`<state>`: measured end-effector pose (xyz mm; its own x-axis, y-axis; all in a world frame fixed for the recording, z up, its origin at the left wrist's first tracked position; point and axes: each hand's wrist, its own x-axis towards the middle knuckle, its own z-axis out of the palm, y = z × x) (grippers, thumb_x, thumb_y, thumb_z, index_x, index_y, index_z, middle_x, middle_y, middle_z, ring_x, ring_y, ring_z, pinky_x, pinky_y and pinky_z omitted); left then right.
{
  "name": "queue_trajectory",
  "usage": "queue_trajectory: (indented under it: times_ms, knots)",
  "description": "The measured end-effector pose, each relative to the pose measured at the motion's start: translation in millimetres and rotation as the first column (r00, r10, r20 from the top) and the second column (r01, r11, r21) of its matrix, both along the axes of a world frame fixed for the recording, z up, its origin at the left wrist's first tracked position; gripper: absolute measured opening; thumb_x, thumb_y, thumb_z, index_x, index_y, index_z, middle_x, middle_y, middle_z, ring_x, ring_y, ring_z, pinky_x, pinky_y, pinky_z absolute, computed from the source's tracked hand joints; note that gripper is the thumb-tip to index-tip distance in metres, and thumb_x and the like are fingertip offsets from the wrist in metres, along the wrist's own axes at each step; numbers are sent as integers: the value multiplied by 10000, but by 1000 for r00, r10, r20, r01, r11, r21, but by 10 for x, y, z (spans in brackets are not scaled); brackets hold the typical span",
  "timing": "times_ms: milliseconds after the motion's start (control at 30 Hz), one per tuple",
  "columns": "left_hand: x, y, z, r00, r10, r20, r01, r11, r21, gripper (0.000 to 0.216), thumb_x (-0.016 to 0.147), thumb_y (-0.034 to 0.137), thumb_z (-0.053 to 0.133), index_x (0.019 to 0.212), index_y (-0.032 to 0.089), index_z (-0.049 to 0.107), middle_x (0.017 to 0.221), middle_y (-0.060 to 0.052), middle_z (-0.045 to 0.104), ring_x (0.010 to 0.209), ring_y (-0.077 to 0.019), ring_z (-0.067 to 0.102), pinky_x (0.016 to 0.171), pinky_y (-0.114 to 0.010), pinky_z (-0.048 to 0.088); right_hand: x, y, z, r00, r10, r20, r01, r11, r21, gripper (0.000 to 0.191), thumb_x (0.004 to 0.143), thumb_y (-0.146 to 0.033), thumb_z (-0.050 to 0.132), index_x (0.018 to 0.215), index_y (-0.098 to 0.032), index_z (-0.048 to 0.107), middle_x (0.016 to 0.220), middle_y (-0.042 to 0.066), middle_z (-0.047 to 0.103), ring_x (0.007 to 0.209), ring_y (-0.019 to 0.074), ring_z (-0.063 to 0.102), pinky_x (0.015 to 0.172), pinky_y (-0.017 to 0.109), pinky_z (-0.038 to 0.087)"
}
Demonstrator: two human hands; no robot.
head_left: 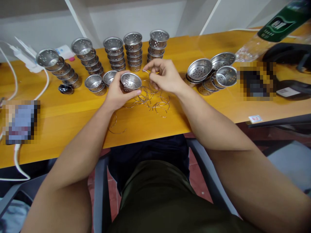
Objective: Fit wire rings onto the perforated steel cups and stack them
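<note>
My left hand (118,92) is closed around a small perforated metal cup (131,82), its opening facing up and toward me. Just to the right, my right hand (163,76) pinches the end of a thin metal wire (145,71) between thumb and fingertips; most of that wire is hard to make out. Beneath both hands lies a loose tangle of curved wire pieces (159,105) on the yellow table (145,124). Two more perforated cups (94,84) stand to the left of my left hand, one partly hidden behind it.
Stacks of perforated cups (113,48) line the back of the table, and more stacked cups (199,69) stand at right. A phone (21,124) with a white cable lies at left. A large green-labelled bottle (274,30) leans in at upper right, near a dark device (256,82).
</note>
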<state>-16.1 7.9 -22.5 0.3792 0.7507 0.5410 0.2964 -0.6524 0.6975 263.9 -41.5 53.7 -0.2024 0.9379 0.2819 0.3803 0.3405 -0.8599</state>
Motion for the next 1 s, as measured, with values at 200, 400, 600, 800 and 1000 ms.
queue_trajectory:
  times_ms: [200,400,600,800,1000]
  knots:
    - [0,4,-2,1000,-14,-5,14,1000,17,1092,775,845,1104,1601,303,639,1600,-171,748,1500,-455,781,1327,-676,656,-129,-79,14,993,-20,114,15,999,44,306,1082,-605,766,1137,-309,711,790,5,540,822,273,610,934,488,709]
    - [31,-47,14,998,-62,-26,63,997,33,1062,821,851,1086,1610,303,634,1601,-161,757,1496,-438,784,1341,-667,653,-236,-93,-45,998,-39,55,31,991,131,318,1142,-619,741,1096,-308,692,921,46,631,896,273,628,879,425,667]
    - [51,80,-140,988,-138,65,131,987,97,1202,804,985,1028,1665,287,564,1608,-175,727,1480,-421,796,1277,-589,704,-245,105,-218,999,-4,-51,16,972,235,157,1116,-314,817,1021,-258,706,856,16,619,786,210,588,737,362,558]
    - [85,152,-222,970,-219,107,205,970,130,1160,807,973,1041,1644,325,567,1565,-139,733,1453,-404,807,1279,-584,703,-310,153,-281,1000,-8,-18,13,963,270,117,1079,-199,843,1115,-257,748,707,-78,429,690,173,489,759,373,493]
    - [97,143,-222,971,-218,96,205,970,128,1146,832,984,1014,1647,318,561,1559,-141,728,1421,-394,816,1261,-590,708,-369,89,-244,998,-59,25,50,957,285,58,1081,-210,785,1101,-260,764,698,-70,392,698,189,481,772,399,495]
